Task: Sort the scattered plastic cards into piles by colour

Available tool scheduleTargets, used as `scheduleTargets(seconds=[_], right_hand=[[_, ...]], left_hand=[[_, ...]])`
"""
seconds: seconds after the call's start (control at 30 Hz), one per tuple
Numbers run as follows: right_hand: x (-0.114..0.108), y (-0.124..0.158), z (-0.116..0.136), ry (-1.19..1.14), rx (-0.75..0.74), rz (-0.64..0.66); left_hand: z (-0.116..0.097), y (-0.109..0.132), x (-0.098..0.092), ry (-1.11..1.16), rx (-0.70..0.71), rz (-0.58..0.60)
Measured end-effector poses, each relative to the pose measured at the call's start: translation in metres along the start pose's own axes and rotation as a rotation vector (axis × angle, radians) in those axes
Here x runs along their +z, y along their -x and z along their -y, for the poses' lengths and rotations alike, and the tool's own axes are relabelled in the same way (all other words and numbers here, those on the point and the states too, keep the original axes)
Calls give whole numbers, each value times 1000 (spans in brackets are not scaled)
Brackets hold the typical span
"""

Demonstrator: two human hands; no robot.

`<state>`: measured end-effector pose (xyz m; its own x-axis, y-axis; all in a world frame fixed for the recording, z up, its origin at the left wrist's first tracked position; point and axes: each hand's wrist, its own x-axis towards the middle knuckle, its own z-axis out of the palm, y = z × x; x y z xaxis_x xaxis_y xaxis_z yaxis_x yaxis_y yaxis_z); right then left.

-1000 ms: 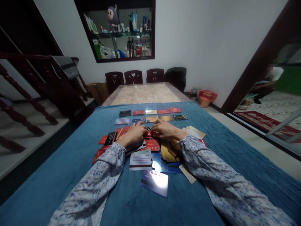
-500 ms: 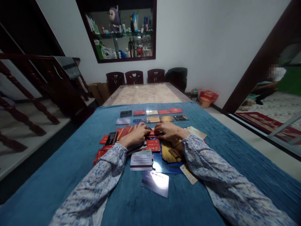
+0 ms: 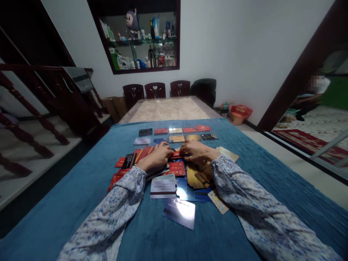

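Observation:
My left hand [image 3: 160, 156] and my right hand [image 3: 194, 152] meet at a red card [image 3: 176, 154] above the middle of a loose pile of plastic cards. The fingers of each hand are bent in around one side of it; whether more cards lie under it, I cannot tell. Below it lie another red card [image 3: 176, 168], gold cards [image 3: 196, 177] and blue cards [image 3: 193, 195]. Fanned red cards [image 3: 144, 153] and a black card [image 3: 128, 161] are left of my left hand. Closest to me are a white card [image 3: 163, 186] and a shiny silver card [image 3: 179, 213].
Two rows of single cards, among them a yellow card [image 3: 176, 139], lie beyond the pile on the blue cloth [image 3: 81, 195]. Past the cloth is the bare marble tabletop [image 3: 168, 108], with chairs [image 3: 154, 89] behind. A person [image 3: 317, 90] sits in the doorway at right.
Both hands stay almost in place around the red card. The right hand's fingers have shifted slightly, with some blur by the gold card in the near row. The pile looks the same.

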<state>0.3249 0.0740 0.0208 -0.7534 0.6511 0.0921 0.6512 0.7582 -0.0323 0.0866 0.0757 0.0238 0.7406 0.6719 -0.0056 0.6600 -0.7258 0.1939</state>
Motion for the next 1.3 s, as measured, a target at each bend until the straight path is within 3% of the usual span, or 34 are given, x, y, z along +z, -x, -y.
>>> scheduleTargets(seconds=[0.37, 0.63, 0.97, 1.3], right_hand=[[-21, 4, 12, 36, 127, 25], [-26, 6, 10, 24, 161, -13], [-26, 6, 7, 31, 168, -89], [-18, 6, 7, -3, 206, -163]], left_hand=[[-8, 5, -9, 15, 18, -29], [-1, -1, -8, 3, 4, -66], [8, -1, -9, 37, 57, -163], [16, -3, 3, 119, 74, -357]])
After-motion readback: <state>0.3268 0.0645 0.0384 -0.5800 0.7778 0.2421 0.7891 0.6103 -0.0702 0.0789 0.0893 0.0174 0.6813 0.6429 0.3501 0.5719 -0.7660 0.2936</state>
